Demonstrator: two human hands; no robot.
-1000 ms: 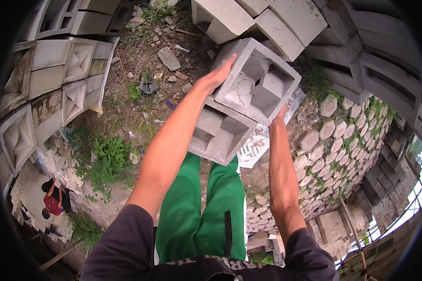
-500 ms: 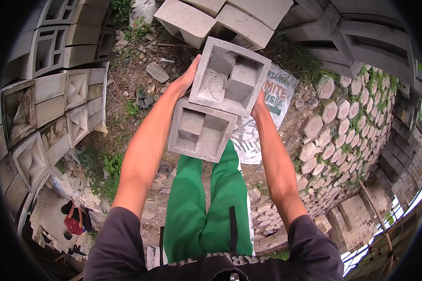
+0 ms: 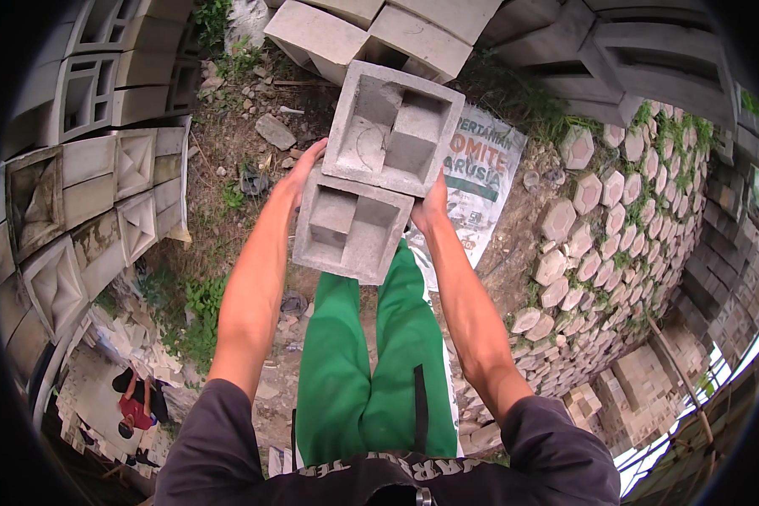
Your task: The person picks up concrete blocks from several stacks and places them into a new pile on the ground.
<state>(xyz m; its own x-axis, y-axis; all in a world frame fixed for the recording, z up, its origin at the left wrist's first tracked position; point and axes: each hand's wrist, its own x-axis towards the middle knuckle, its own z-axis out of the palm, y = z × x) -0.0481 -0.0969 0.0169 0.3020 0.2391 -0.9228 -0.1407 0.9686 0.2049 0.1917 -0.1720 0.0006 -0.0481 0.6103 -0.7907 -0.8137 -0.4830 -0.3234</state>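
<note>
While both arms reach forward, the left hand (image 3: pixel 299 173) and right hand (image 3: pixel 433 205) clamp two stacked hollow concrete blocks (image 3: pixel 371 173) between them.

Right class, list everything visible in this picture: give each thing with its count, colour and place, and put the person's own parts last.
Hollow concrete blocks: two, grey, stacked, held between both hands.
Block stacks: many, grey, left and top.
Hexagonal pavers: many, grey, piled at right.
Printed sack: one, white, on ground under the blocks.
Other person: one, red top, lower left.
Trousers: green, below centre.
Left hand: on the blocks' left side.
Right hand: on their right side.
</note>
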